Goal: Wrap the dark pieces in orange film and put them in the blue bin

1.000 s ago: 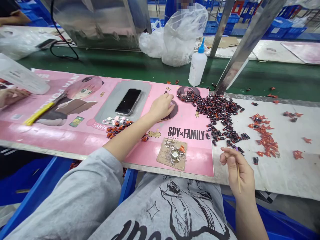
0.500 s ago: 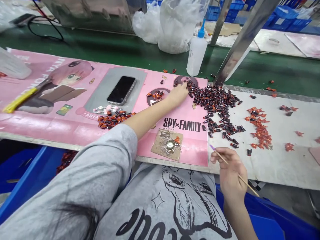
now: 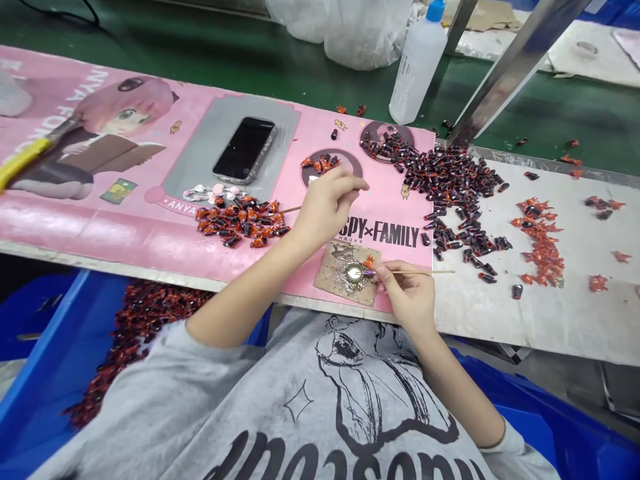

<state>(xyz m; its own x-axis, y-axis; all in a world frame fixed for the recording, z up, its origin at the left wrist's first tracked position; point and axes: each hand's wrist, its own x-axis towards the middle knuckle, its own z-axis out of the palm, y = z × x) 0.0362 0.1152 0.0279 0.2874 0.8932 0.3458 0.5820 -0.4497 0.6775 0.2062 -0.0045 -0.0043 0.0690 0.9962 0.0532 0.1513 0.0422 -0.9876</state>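
My right hand (image 3: 409,293) pinches a slender wooden stick (image 3: 425,271), purple tip at the glossy puddle (image 3: 355,275) on rough cardboard (image 3: 326,283). My left hand (image 3: 326,205) curves above smooth pink mat (image 3: 387,193); whether it grips anything, I cannot tell.

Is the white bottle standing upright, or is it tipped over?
Upright: the bottle rests on its base, with its blue cap at the top.

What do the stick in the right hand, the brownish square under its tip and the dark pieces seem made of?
Stick: probably wood, pale tan and matte.
Brownish square: perhaps cardboard, from its dull, mottled surface.
Dark pieces: likely plastic, given their glossy highlights.
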